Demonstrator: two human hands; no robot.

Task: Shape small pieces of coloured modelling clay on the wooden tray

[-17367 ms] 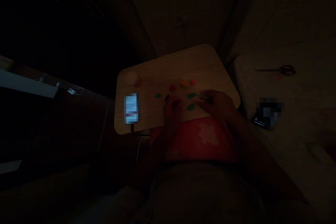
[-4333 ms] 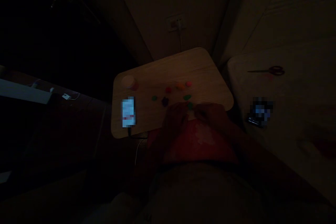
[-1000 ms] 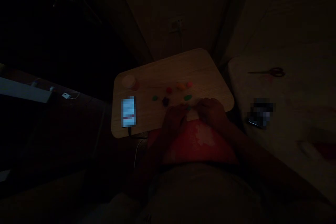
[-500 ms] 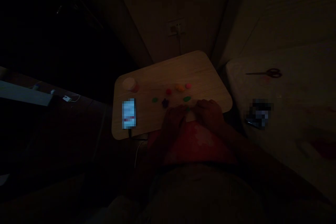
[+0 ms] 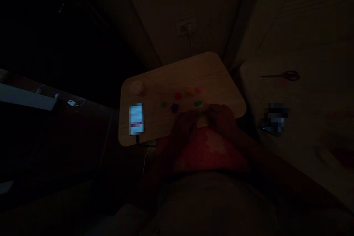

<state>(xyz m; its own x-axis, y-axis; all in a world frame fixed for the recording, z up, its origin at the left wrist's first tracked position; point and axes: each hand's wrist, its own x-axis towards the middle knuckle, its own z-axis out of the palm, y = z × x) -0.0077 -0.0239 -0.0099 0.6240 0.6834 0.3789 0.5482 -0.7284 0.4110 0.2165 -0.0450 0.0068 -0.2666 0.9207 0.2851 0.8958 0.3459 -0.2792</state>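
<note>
In the dim light, a small green lump of what looks like modelling clay (image 5: 199, 114) lies between my two hands at the near edge of the small wooden table (image 5: 163, 75). My left hand (image 5: 184, 122) rests on the tabletop, its fingers bent and closed at the lump's left side. From the right, my right hand (image 5: 221, 116) meets the lump with curled fingers; its thumb is hard to make out. Just beyond them are a green piece (image 5: 198, 103), a dark purple piece (image 5: 174, 108), a red ball (image 5: 178, 96), an orange piece (image 5: 190, 92) and a pink ball (image 5: 199, 89).
Another green piece (image 5: 164, 104) lies to the left. A lit phone (image 5: 136, 118) with a cable and a round-lidded tub (image 5: 137, 87) occupy the table's left side. Scissors (image 5: 287, 76) and a blurred dark object (image 5: 274, 120) lie on a pale surface at right. A wall socket (image 5: 186, 26) is behind.
The view has shifted slightly and looks darker. Both hands stay at the green lump, with hardly any visible movement; the other pieces keep their places.
</note>
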